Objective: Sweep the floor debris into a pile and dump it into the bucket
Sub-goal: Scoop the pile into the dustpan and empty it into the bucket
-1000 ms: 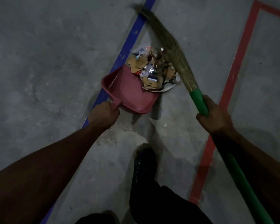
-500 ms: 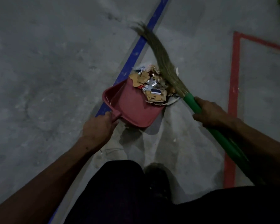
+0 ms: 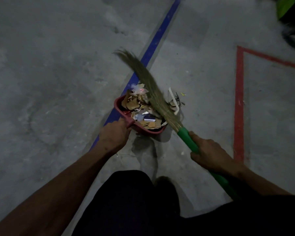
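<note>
Most of the debris (image 3: pixel 143 113) has moved into the dustpan (image 3: pixel 143 131) since a second ago: earlier the scraps lay heaped at the pan's front lip, half on the floor (image 3: pixel 49 82), and now cardboard bits, foil and paper fill the pan back to its rear wall. From the single head view, the broom (image 3: pixel 153 92) has swung as well, its bristles now lying across the load rather than beside it, the tips blurred near the blue line (image 3: pixel 160 36). Left hand (image 3: pixel 113 137) has its grip closed around the dustpan's handle, holding the pan low on or just above the floor (the shadow under it makes it hard to say which). Right hand (image 3: pixel 209 154) has its grip closed around the green broom handle (image 3: pixel 188 139), just below the bristles. Not everything made it in: a white strip (image 3: pixel 174 103) and some dark wire-like bits lie on the floor just beside the pan's right edge, behind the bristles. So sweeping looks nearly done, with probably one more short stroke needed for those leftovers. No bucket can be made out for certain; something green and dark sits at the top right corner (image 3: pixel 289 7), too cut off to name. A red line (image 3: pixel 238 99) runs to the right.
</note>
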The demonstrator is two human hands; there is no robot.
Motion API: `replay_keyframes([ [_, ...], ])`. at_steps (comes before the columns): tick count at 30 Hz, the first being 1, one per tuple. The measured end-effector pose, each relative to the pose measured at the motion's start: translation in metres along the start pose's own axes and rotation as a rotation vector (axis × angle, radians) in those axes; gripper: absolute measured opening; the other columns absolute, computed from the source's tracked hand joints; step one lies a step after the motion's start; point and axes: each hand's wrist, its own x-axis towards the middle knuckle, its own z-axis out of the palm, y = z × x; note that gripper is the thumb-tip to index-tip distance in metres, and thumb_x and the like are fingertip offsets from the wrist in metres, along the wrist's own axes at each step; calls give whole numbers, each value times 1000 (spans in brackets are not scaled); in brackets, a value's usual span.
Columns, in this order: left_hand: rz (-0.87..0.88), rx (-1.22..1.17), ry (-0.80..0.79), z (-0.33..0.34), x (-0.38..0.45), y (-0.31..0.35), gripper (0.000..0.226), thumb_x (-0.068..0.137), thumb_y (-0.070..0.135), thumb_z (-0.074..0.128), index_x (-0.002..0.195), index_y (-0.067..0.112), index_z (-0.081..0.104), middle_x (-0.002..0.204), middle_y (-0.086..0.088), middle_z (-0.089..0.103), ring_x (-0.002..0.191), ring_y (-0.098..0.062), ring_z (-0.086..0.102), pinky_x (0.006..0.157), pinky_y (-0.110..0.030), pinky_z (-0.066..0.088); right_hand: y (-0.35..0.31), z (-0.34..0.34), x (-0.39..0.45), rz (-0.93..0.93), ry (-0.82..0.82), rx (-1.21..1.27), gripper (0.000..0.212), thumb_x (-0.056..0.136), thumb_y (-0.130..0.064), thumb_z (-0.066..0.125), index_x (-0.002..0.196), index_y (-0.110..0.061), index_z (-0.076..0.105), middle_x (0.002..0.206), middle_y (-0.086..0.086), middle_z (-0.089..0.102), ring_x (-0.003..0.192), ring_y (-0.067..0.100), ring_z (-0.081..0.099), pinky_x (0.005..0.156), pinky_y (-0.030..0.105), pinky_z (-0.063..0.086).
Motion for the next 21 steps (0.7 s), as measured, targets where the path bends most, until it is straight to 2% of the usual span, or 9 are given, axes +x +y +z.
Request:
replay_keyframes([
  [3, 28, 24, 16, 1, 1, 1, 32, 100, 37, 43, 111, 8, 50, 100, -12, 64, 75, -24, 53, 62, -31, 32, 1, -1, -11, -20, 23, -6, 77, 91, -32, 57, 156, -30, 15, 118, 12, 64, 93, 27, 63, 72, 31, 47],
  [6, -2, 30, -7, 5, 6, 0, 34, 98, 37, 42, 113, 7, 49, 102, -14, 64, 83, -29, 60, 64, -31, 34, 9, -12, -17, 1, 79, 75, 75, 92, -30, 59, 155, -32, 17, 121, 12, 64, 86, 23, 64, 73, 32, 52],
  [8, -10, 49, -24, 8, 9, -3, 40, 97, 42, 43, 117, 8, 47, 104, -14, 63, 90, -31, 62, 64, -31, 35, 15, -19, -15, 19, 124, 139, 76, 92, -28, 61, 155, -31, 19, 121, 11, 64, 73, 18, 62, 67, 30, 53],
  [11, 4, 61, -48, 8, 12, -12, 43, 97, 48, 44, 120, 12, 47, 94, -9, 60, 75, -23, 54, 63, -31, 35, 28, -30, -8, 74, 176, 283, 76, 91, -22, 63, 154, -31, 22, 121, 9, 59, 63, 21, 65, 55, 34, 57],
  [13, 26, 58, -46, 6, 13, -21, 42, 96, 49, 44, 117, 14, 50, 89, -7, 57, 72, -21, 49, 63, -31, 36, 37, -36, -3, 125, 204, 367, 77, 91, -18, 64, 154, -30, 22, 126, 11, 57, 61, 24, 66, 48, 31, 54],
  [16, 67, 99, -50, 1, 10, -38, 42, 94, 53, 46, 116, 18, 53, 100, -9, 64, 85, -28, 62, 66, -32, 43, 49, -39, -2, 230, 212, 454, 74, 93, -14, 63, 154, -24, 23, 120, 11, 54, 60, 26, 64, 42, 26, 50],
  [19, 100, 147, -62, -6, 5, -52, 42, 93, 54, 47, 117, 21, 55, 102, -10, 65, 90, -29, 64, 67, -31, 44, 57, -29, -5, 287, 189, 487, 69, 93, -10, 61, 152, -18, 27, 110, 10, 51, 58, 26, 60, 36, 23, 47],
  [21, 121, 173, -52, -9, 2, -56, 43, 92, 55, 47, 119, 22, 54, 103, -10, 65, 91, -31, 64, 67, -31, 44, 58, -17, -5, 295, 168, 467, 71, 93, -10, 61, 153, -17, 25, 116, 13, 54, 58, 26, 61, 37, 24, 47],
])
